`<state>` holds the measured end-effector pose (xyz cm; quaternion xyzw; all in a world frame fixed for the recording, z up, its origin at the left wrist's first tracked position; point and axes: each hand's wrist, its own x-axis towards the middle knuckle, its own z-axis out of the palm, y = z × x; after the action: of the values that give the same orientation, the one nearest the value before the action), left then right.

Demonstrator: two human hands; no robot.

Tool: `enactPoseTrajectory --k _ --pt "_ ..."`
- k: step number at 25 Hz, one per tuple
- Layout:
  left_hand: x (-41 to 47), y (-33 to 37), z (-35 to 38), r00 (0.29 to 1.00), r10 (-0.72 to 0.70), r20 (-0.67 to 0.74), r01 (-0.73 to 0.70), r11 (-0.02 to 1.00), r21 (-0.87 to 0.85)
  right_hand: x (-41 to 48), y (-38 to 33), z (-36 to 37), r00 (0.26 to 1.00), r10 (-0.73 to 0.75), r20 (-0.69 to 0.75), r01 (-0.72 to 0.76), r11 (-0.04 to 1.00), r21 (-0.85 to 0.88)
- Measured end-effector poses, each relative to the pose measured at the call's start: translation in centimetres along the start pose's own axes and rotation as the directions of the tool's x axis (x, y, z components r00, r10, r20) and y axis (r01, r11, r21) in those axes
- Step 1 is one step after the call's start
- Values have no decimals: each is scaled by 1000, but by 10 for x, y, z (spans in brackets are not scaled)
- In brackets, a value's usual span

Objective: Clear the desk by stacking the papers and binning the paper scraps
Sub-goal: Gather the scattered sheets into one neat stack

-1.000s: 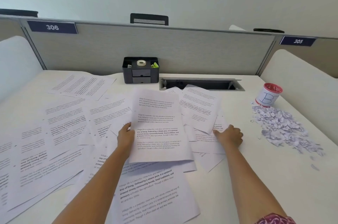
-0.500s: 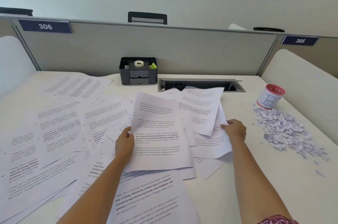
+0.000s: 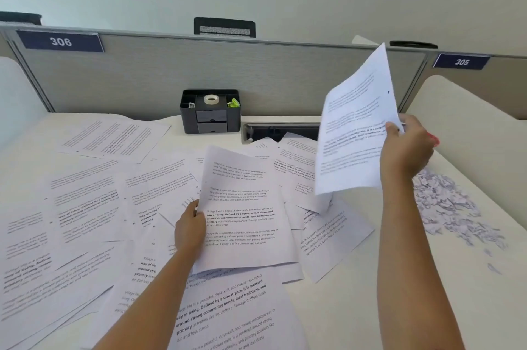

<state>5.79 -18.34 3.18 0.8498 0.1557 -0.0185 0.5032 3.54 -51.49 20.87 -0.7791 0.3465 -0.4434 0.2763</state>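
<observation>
**Stacking under way: a sheet in each hand, scraps waiting**

The desk point(image 3: 356, 315) is blanketed from far left to near centre with loose papers point(image 3: 85, 207), overlapping every which way. Stacking is the step in hand, and it looks barely started.

Up on the right is a raised sheet point(image 3: 353, 127), tilted on edge above the desk. The right hand point(image 3: 405, 150) pinches its right edge, thumb on the near face and fingers tucked behind.

In the centre, the left hand point(image 3: 189, 229) grips the left edge of a second sheet point(image 3: 245, 221), held just above the pile, its fingers hidden beneath the page.

The next move, I'd say, is to swing the raised sheet across, square it onto the left hand's page, then reach for another.

The paper scraps point(image 3: 447, 207) lie heaped on the right, beside the right forearm and untouched. A black organiser point(image 3: 211, 112) sits against the far partition.
</observation>
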Motion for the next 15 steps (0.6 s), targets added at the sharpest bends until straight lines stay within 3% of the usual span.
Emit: enactPoseTrajectory --k 3,8,15 --pt "-1 0 1 1000 1 -10 -1 1000 9 -2 21 40 982 115 147 -126 990 65" --pt "1 -2 4 999 1 -38 0 999 36 -46 83 104 842 348 412 -347 934 -82" --pt "0 1 8 996 -27 -89 34 997 72 -65 90 138 737 408 538 -214 897 -387"
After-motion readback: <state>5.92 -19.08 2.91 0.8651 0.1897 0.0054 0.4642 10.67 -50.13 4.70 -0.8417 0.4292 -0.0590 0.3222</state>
